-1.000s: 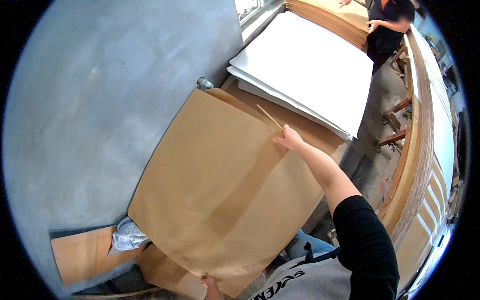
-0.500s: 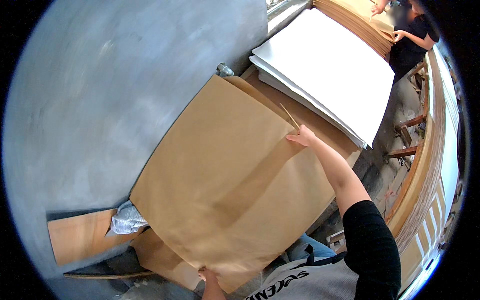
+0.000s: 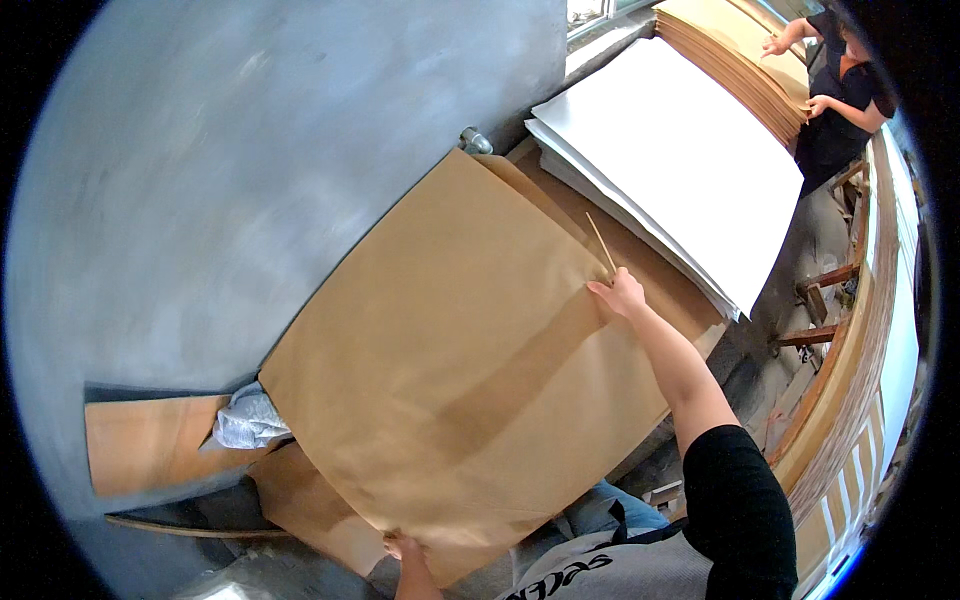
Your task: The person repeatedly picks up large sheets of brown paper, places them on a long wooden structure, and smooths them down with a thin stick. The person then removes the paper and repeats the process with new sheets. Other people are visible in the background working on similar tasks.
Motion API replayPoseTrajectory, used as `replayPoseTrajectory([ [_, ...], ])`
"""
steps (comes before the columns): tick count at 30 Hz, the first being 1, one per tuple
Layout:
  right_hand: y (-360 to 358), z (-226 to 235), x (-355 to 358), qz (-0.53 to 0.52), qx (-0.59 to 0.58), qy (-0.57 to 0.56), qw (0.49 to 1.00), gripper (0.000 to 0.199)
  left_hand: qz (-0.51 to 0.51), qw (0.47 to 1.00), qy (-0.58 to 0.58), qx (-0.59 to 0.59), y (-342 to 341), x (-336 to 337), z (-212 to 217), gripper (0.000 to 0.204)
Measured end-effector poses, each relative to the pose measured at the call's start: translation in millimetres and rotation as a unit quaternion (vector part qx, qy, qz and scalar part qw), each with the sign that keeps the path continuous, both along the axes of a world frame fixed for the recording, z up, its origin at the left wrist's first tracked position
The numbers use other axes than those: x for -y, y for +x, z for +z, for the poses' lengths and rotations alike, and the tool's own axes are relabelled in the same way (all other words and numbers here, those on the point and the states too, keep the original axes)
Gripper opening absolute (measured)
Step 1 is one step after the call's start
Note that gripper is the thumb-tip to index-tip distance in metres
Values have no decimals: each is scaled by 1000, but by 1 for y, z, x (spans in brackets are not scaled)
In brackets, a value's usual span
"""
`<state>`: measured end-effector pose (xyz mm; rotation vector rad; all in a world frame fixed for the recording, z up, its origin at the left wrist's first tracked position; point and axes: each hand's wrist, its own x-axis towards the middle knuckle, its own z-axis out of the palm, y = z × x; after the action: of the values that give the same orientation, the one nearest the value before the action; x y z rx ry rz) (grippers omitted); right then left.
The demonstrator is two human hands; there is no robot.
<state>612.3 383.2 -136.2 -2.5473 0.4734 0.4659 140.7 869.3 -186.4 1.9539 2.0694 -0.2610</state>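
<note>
A large brown paper sheet [image 3: 450, 370] hangs lifted in front of me, above a stack of the same brown sheets [image 3: 660, 270]. My right hand [image 3: 620, 294] pinches the sheet's right edge and also holds a thin wooden stick [image 3: 600, 243] that points up and away. My left hand [image 3: 403, 550] grips the sheet's near bottom corner, low in the view; only its fingers show.
A thick stack of white sheets [image 3: 680, 160] lies beyond the brown one. A grey wall [image 3: 250, 170] fills the left. A crumpled white cloth [image 3: 243, 420] sits on a brown board at lower left. Another person in black [image 3: 840, 90] handles brown sheets at top right.
The brown sheet and both hands hold nearly the same pose. The view has shifted slightly, so the sheet and my right hand sit a little lower and further right in the picture.
</note>
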Motion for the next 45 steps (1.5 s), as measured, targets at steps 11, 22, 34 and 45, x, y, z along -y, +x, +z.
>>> replayPoseTrajectory([
  [11, -49, -5, 28, -66, -31, 42, 996, 66, 12, 1000, -24, 13, 35, 23, 55, 40],
  [22, -51, 8, 8, 61, 245, -250, 935, 48, -44, 995, -70, 47, 16, 2, 50, 40],
  [34, -215, 65, -97, 340, 133, -33, 930, 24, -14, 992, -73, 101, 7, -3, 68, 45],
  [45, -378, 106, -382, 612, 29, -23, 790, 36, -60, 884, -40, 463, -112, -4, 50, 35],
])
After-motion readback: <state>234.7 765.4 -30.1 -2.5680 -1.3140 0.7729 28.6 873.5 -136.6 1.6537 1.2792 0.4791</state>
